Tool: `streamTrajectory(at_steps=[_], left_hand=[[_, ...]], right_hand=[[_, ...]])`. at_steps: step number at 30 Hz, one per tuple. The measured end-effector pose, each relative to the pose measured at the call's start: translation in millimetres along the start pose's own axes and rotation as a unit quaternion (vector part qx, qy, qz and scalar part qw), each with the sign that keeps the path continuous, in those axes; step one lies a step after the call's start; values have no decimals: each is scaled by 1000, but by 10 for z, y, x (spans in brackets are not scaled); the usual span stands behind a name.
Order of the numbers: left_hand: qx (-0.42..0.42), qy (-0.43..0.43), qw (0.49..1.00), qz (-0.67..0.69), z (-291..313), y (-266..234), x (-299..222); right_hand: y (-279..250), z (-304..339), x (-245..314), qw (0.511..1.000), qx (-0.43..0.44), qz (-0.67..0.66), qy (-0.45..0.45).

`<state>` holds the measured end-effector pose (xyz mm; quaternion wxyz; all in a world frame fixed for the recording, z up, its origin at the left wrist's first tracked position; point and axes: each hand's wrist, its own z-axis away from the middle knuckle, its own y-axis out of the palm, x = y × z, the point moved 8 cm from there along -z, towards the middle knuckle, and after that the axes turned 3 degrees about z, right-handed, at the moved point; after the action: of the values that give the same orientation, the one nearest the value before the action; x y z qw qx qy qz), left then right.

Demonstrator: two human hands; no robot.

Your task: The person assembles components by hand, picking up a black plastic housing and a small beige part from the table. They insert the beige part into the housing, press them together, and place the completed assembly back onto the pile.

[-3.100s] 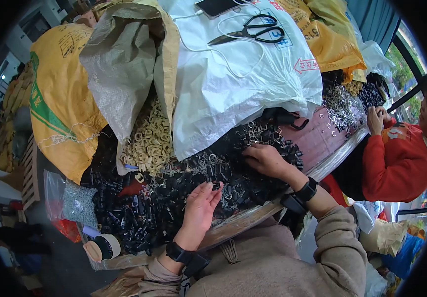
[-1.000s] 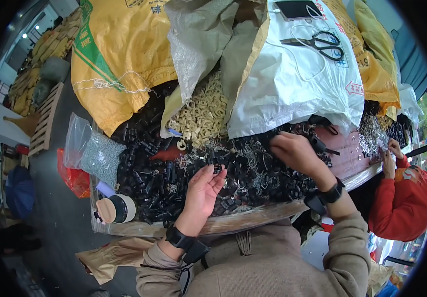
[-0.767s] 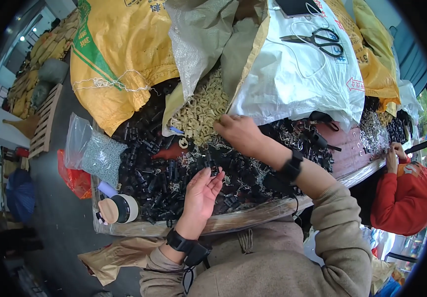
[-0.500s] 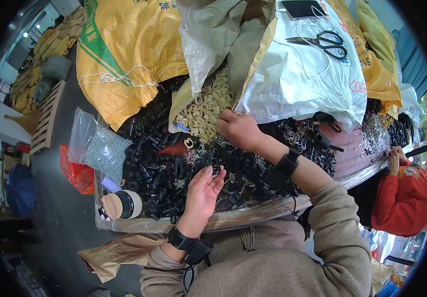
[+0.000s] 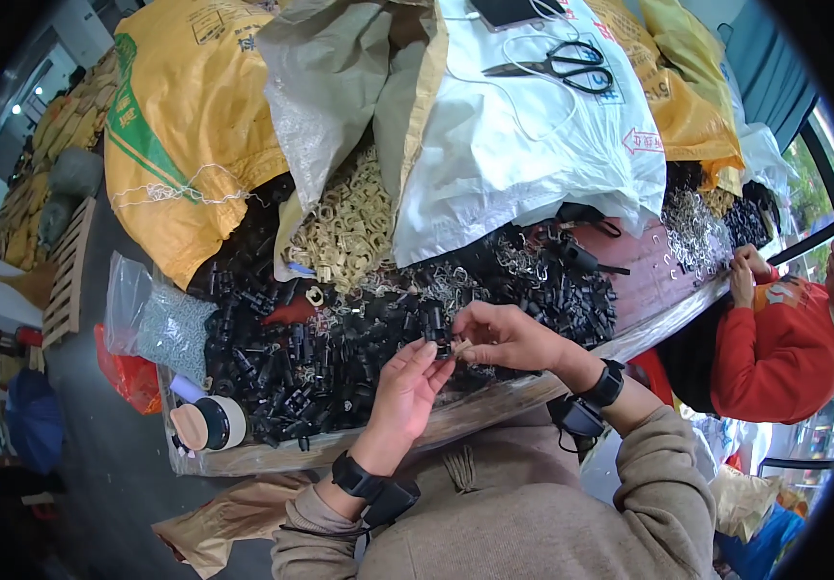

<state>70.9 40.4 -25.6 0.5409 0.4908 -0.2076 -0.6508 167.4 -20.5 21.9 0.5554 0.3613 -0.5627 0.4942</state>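
My left hand (image 5: 405,389) pinches a small black plastic part (image 5: 443,352) over the near part of the table. Close against it, my right hand (image 5: 512,338) is closed with a small cream plastic piece (image 5: 461,346) at its fingertips. The two pieces are side by side; my fingers hide whether they touch. Under and around both hands spreads a heap of black plastic parts (image 5: 291,382) mixed with small metal clips. Beyond them, a pile of cream plastic pieces (image 5: 344,227) spills from an open sack (image 5: 325,92).
A white sack (image 5: 533,155) carries scissors (image 5: 567,68) and a white cable. A yellow sack (image 5: 194,126) lies far left. On the left are a bag of pale blue pellets (image 5: 175,333) and a lidded cup (image 5: 214,423). A person in red (image 5: 775,348) works at right.
My right hand has come back from the cream pile to my left hand, with a cream piece in its fingers. The whole view has shifted, so the table sits further left.
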Motion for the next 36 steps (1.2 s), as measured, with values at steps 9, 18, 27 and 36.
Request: streamTrajectory(at_steps=[9, 18, 27, 36], left_hand=[[20, -49, 998, -15, -101, 177, 181], [20, -73, 995, -61, -23, 122, 245], [31, -111, 991, -66, 22, 61, 285], [27, -113, 990, -80, -14, -6, 136]], right_hand=[[-246, 257, -106, 979, -122, -164, -19], [-200, 281, 325, 981, -116, 78, -133], [-78, 242, 368, 973, -151, 143, -104], [-633, 577, 69, 911, -245, 330, -25]])
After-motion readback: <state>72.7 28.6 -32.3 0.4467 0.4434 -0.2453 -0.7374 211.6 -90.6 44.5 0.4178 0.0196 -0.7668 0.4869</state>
